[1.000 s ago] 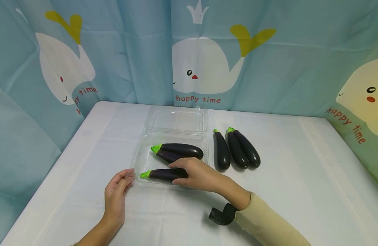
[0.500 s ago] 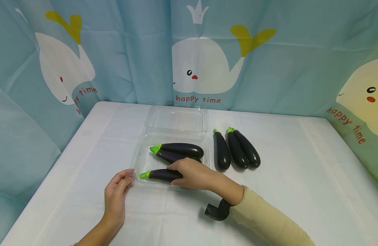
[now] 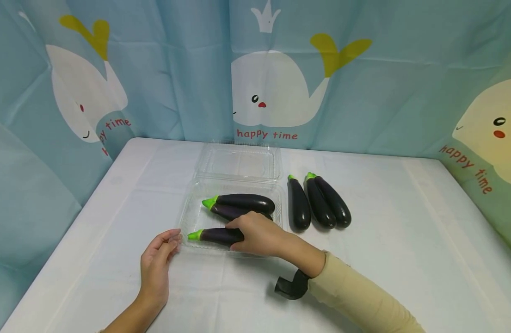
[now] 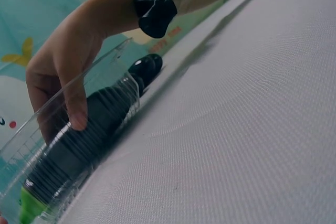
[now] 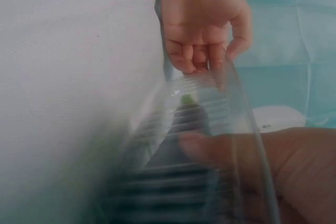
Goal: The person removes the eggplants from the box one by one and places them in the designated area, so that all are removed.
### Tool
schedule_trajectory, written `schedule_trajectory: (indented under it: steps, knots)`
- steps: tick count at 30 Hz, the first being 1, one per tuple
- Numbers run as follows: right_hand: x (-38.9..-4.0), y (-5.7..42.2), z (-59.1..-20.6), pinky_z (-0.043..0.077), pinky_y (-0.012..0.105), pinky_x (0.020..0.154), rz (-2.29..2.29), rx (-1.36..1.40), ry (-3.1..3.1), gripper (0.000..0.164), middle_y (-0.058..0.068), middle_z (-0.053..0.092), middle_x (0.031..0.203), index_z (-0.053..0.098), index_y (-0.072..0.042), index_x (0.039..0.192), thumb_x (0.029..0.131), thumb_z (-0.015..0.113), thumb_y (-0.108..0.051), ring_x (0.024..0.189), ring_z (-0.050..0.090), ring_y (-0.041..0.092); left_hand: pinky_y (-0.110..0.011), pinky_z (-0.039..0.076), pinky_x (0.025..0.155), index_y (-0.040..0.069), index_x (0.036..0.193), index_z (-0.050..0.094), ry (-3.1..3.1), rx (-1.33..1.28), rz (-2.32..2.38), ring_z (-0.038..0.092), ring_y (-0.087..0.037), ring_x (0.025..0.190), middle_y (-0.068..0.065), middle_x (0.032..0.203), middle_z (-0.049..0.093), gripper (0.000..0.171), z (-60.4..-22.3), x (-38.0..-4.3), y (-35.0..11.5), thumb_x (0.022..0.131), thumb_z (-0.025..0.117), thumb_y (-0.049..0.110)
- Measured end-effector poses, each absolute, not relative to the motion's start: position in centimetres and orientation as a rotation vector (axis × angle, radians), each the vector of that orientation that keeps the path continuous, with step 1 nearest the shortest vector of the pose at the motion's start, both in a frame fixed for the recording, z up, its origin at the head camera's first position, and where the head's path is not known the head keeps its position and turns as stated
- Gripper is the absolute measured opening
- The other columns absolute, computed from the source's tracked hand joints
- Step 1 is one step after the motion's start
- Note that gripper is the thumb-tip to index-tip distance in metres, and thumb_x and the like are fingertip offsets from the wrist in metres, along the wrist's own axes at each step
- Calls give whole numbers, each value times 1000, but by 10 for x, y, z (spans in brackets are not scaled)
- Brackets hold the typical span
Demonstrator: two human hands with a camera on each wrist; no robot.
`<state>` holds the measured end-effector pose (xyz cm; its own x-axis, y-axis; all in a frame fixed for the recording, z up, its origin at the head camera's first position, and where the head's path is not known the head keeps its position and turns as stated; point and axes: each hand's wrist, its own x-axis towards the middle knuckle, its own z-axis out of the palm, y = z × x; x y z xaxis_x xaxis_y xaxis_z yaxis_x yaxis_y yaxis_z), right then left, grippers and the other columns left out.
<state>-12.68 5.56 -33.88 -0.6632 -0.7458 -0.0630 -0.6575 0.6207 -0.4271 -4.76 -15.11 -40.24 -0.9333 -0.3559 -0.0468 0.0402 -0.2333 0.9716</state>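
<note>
Plastic ribbed box (image 3: 194, 212) holds glossy, elongated eggplants (image 3: 244, 202).

High forward-down head view, low close wrist views, container (image 3: 193, 212) in all.

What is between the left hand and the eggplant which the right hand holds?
The left wall of the clear container stands there; the head view shows it.

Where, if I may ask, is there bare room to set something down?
Bare cloth lies right of the three loose eggplants, and left of the container and left hand. The container's base is crowded with other eggplants and the right hand.
</note>
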Motion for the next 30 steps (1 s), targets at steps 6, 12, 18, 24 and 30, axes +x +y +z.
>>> schedule_trajectory:
  steps: [6, 12, 18, 24, 30]
  knots:
    - [-128, 65, -328, 46, 28, 76, -727, -1074, 2610, 41, 1, 68, 97, 65, -5, 112, 76, 76, -22, 81, 55, 8, -20, 45, 79, -15, 108, 52, -1768, 364, -2250, 55, -15, 91, -11, 101, 59, 24, -403, -48, -151, 91, 41, -2]
    - [-131, 74, -317, 41, 22, 57, -891, -1031, 2630, 43, 1, 67, 92, 64, -3, 113, 76, 76, -21, 65, 47, 8, -20, 45, 79, -17, 110, 50, -1774, 367, -2251, 54, -16, 91, -12, 101, 59, 25, -402, -47, -151, 92, 41, -2]
    - [-132, 80, -313, 41, 21, 58, -944, -1019, 2622, 44, 2, 66, 99, 63, -3, 114, 76, 75, -22, 65, 47, 7, -20, 45, 79, -16, 110, 50, -1777, 371, -2251, 54, -16, 91, -12, 101, 58, 25, -401, -47, -151, 91, 40, -2]
    - [-133, 94, -303, 44, 25, 61, -1046, -910, 2665, 45, 4, 65, 105, 63, -4, 116, 76, 76, -21, 71, 51, 12, -20, 45, 79, -17, 110, 49, -1777, 358, -2255, 53, -17, 92, -13, 101, 57, 26, -401, -47, -151, 91, 40, -2]
    - [-134, 111, -296, 49, 30, 73, -1125, -807, 2672, 45, 4, 64, 109, 62, -5, 117, 78, 74, -22, 92, 60, 13, -20, 45, 79, -17, 110, 49, -1764, 339, -2261, 54, -16, 91, -11, 99, 58, 26, -401, -46, -151, 92, 40, -2]
